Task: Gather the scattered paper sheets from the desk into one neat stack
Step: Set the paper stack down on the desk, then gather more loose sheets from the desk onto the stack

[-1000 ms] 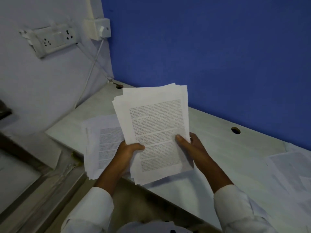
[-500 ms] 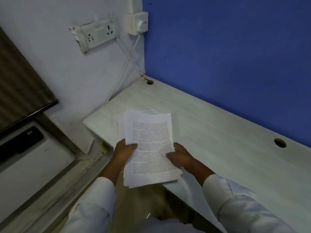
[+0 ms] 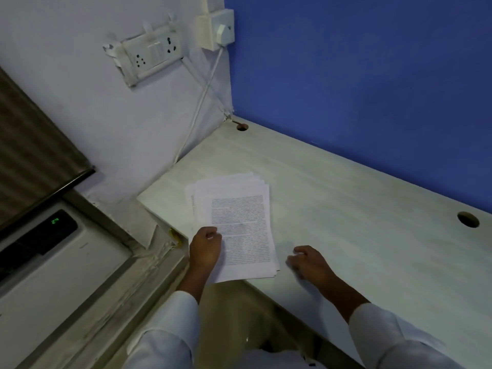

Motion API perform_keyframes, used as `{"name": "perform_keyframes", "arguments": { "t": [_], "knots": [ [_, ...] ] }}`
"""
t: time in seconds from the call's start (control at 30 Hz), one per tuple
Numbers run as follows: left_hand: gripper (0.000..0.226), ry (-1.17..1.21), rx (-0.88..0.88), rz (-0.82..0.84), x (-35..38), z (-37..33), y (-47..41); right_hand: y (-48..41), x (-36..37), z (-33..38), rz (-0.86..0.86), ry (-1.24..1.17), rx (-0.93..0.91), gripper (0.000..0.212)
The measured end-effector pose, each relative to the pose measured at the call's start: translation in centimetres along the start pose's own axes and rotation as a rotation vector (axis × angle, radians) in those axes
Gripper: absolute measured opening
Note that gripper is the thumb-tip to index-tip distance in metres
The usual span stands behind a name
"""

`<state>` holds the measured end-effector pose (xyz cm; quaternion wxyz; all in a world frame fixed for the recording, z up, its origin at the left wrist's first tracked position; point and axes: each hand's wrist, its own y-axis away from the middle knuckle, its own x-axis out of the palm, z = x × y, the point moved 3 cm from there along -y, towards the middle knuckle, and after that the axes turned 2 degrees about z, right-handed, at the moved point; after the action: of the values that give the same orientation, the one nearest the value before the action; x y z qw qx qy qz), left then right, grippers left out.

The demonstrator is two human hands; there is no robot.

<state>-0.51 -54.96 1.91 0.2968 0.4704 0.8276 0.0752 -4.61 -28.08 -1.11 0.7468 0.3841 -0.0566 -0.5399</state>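
Observation:
A stack of printed paper sheets point(image 3: 241, 222) lies flat on the pale desk point(image 3: 359, 203), near its left front corner. The sheets are slightly fanned at the top and left, and the stack's lower end overhangs the desk's front edge. My left hand point(image 3: 206, 247) is at the stack's lower left edge with its fingers curled on the paper. My right hand point(image 3: 310, 265) is off the stack, a little to the right of it just above the desk. Its fingers are loosely curled, it holds nothing, and it looks blurred.
A blue partition point(image 3: 372, 75) runs along the desk's back. Two round cable holes point(image 3: 242, 126) point(image 3: 468, 219) pierce the desktop. A wall socket point(image 3: 151, 55) and a white cable point(image 3: 198, 107) are on the left wall. A white appliance with a green display point(image 3: 56, 221) stands lower left.
The stack, held up in both hands before, now lies flat on the desk. My right hand has let go and moved away to the right. The view has swung left.

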Motion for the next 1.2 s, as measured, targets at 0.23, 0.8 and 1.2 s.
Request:
{"name": "perform_keyframes", "arguments": {
  "t": [0.23, 0.8, 1.2],
  "knots": [
    [0.013, -0.017, 0.104, 0.235, 7.9, -1.8, 2.0, 4.1, -5.6, -6.8, -0.107, -0.376, 0.061, 0.011],
    [0.013, -0.212, 0.339, 0.884, 31.9, -7.1, 17.4, 19.3, -18.4, -24.3, -0.786, -0.910, 0.171, 0.012],
    [0.016, -0.263, 0.310, 0.938, 43.4, -7.6, 26.2, 20.7, -32.7, -35.4, -0.945, -0.447, 0.228, 0.023]
  ]
}}
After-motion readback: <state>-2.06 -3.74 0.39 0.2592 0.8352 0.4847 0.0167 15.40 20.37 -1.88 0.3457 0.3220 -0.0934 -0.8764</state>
